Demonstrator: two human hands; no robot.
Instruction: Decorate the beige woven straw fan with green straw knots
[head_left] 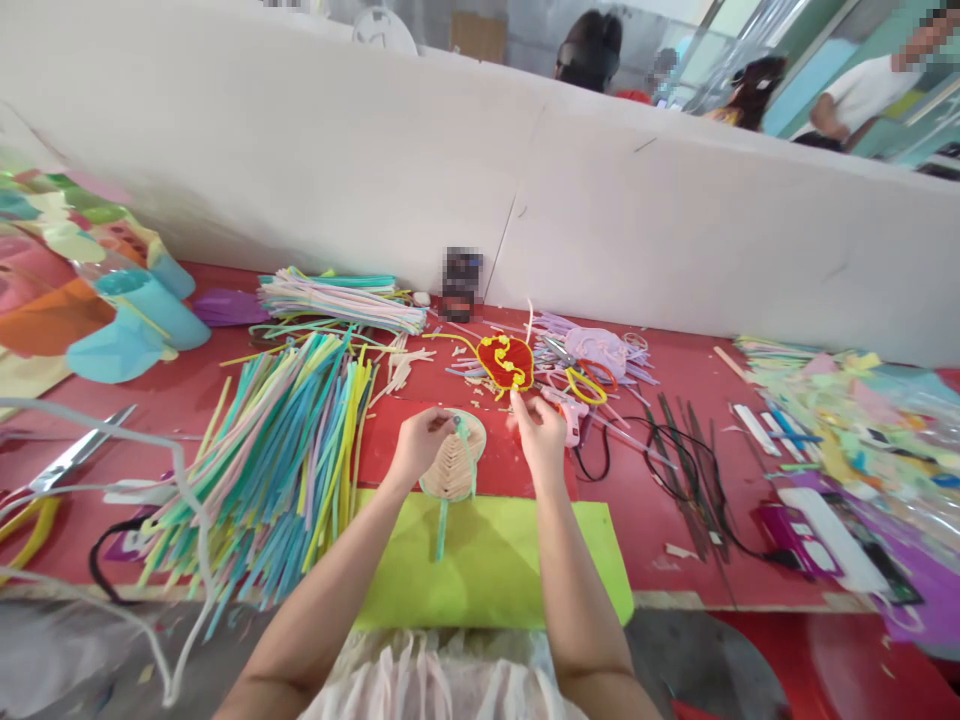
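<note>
A beige fan-shaped piece [452, 465] made of pipe cleaners, with a pale green edge and handle, is in front of me, over the red mat and the lime-green sheet [495, 560]. My left hand [424, 440] is closed at its upper left, fingertips pinching a green pipe cleaner [460, 428] at the fan's top. My right hand [541, 432] is apart from the fan, with thumb and fingers pinched together; what they hold, if anything, is too small to make out. Just beyond those fingertips lies a red fan [504, 362] with yellow flowers and edging.
Pipe cleaners [277, 450] are heaped at left, near large scissors [82, 450]. Orange-handled scissors [581, 380] and a pink glue gun [571, 415] lie beyond my right hand. Dark sticks [686, 470] and a cable lie right. A white partition [337, 150] stands behind.
</note>
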